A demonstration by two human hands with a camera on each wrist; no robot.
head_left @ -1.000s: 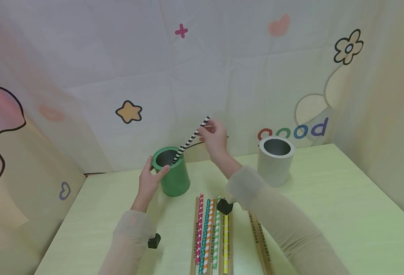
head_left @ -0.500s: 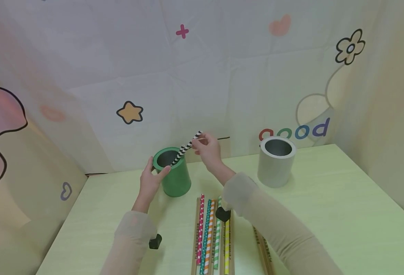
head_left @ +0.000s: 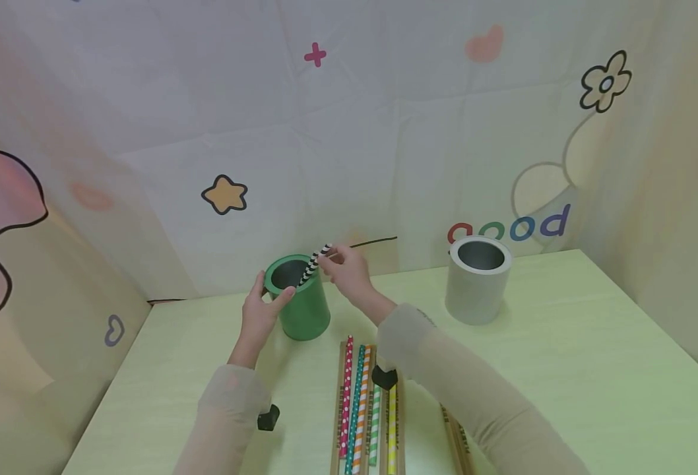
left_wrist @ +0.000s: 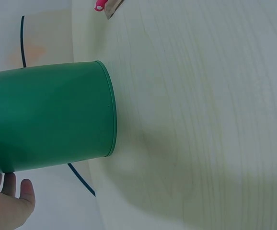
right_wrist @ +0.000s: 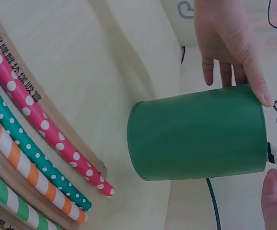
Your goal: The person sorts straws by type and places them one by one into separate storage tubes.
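Observation:
A green cup (head_left: pixel 306 313) stands upright on the table, and my left hand (head_left: pixel 258 320) grips its left side, thumb at the rim. In the right wrist view, the fingers of that hand go behind the cup. My right hand (head_left: pixel 350 274) pinches a black-and-white striped paper straw (head_left: pixel 326 249) near its top, just right of the cup's rim. The straw leans into the cup, its lower end hidden inside. Beside it another black-and-white straw (head_left: pixel 313 260) leans in the same cup, only its upper part showing.
A white cup (head_left: pixel 475 293) stands at the back right. In front lie pink dotted (head_left: pixel 346 409), teal dotted (head_left: pixel 355 409), orange-striped (head_left: pixel 362 409), green-striped (head_left: pixel 375 429) and yellow-striped straws (head_left: pixel 392 429) on brown printed strips. More brown strips (head_left: pixel 457 442) lie under my right forearm. A patterned cloth hangs behind.
My right hand has moved down and left, lowering the striped straw deeper into the green cup. The left hand and the cup have stayed in place.

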